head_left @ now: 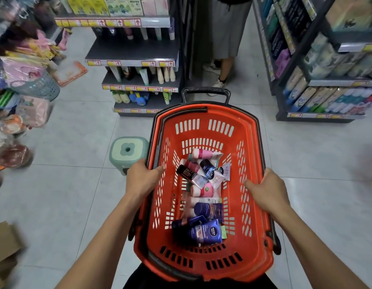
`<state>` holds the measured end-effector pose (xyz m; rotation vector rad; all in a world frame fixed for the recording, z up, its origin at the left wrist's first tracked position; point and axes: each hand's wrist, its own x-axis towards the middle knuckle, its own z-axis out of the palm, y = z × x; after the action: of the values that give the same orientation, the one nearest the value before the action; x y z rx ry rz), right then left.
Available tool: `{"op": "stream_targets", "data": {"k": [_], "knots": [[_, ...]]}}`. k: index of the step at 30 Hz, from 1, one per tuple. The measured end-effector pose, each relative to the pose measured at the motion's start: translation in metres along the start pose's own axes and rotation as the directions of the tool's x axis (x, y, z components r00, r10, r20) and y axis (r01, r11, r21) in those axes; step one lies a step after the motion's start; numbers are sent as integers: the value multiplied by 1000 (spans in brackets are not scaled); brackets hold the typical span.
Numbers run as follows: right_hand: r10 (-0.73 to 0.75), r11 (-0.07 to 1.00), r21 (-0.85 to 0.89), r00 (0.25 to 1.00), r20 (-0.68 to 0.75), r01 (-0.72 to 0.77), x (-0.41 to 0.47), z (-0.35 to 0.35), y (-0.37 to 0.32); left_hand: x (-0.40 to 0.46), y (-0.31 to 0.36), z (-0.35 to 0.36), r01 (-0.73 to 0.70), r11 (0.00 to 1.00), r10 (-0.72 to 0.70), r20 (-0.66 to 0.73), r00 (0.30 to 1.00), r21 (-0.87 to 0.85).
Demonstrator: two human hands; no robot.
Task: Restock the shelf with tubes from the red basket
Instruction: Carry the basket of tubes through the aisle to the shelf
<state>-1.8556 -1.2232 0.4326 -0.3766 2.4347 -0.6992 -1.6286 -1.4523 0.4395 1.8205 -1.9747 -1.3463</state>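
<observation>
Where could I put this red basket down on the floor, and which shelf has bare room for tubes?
Open floor tiles lie between the green stool and the shelf unit. Its second shelf is bare in front, tubes only at the back. The lower shelves are crowded. Both hands grip the red basket.

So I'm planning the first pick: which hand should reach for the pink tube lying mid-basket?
Probably the left hand: its fingers already curl inside the red basket rim, nearer the pink tube. The right hand grips the opposite rim.
</observation>
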Motion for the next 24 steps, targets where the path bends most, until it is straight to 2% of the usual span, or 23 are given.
{"op": "stream_targets", "data": {"k": [5,14,24], "knots": [[10,999,-35,1000,-21,-10,50,6,-45,66,24,-1,-21,1000,21,45,999,-10],[7,999,-41,997,-77,-10,134,14,-157,196,104,-42,-98,995,97,16,995,32],[-20,995,-100,997,-81,12,211,30,-247,293,134,-75,-74,996,76,40,996,-46]]}}
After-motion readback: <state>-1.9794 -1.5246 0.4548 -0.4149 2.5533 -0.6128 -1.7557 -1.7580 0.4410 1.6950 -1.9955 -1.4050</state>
